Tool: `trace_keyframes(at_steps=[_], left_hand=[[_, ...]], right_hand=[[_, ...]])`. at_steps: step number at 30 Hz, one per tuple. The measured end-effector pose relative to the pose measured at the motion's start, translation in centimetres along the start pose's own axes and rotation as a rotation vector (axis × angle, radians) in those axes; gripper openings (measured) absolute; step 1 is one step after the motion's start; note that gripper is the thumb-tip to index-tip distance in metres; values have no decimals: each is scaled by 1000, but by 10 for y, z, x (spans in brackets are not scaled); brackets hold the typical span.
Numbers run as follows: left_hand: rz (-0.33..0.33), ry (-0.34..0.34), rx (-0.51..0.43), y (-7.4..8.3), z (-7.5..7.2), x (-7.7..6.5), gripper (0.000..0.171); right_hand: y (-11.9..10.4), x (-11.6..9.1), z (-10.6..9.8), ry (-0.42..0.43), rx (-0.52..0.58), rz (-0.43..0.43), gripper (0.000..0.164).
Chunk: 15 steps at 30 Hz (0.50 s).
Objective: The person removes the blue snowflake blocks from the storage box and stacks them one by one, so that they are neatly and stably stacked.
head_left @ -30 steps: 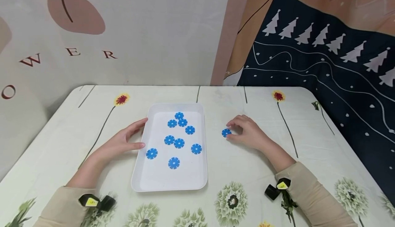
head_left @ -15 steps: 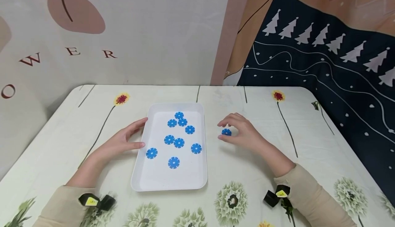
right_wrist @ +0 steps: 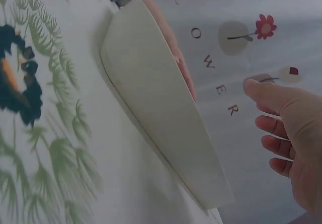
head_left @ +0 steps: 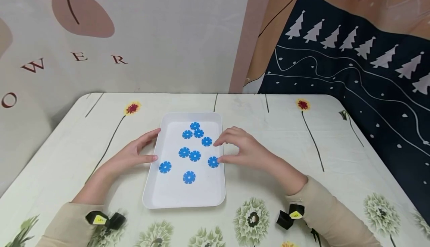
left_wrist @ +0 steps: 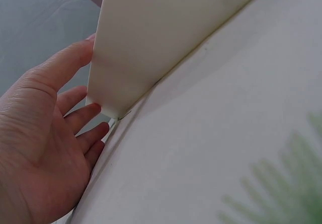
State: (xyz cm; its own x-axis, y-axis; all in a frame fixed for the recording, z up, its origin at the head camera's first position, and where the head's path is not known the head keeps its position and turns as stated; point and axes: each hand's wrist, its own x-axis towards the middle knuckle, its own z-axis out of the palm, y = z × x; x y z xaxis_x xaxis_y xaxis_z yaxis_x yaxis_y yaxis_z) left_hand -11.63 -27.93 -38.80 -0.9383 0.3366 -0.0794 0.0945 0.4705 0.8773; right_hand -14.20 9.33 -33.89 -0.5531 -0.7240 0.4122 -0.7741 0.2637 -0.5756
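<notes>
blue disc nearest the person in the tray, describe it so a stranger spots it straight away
On the flower-print tablecloth, find the white rectangular tray. Look toward its near end, below all the other blue discs in the head view. The blue notched disc there sits alone, touching no other disc and closest to the near rim.

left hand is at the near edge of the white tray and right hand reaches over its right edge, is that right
Not quite: the head view shows the left hand at the left edge of the white tray. The right hand does reach over its right edge.
</notes>
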Motion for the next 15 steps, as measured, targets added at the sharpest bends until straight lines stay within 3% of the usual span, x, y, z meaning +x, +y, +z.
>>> trace_keyframes(at_steps=[9,15], left_hand=[[11,2,12,0,0,0,85],[7,3,16,-1,0,1,85]], right_hand=[[-7,16,20,-169,16,-40,33],[-11,27,33,-316,0,42,39]])
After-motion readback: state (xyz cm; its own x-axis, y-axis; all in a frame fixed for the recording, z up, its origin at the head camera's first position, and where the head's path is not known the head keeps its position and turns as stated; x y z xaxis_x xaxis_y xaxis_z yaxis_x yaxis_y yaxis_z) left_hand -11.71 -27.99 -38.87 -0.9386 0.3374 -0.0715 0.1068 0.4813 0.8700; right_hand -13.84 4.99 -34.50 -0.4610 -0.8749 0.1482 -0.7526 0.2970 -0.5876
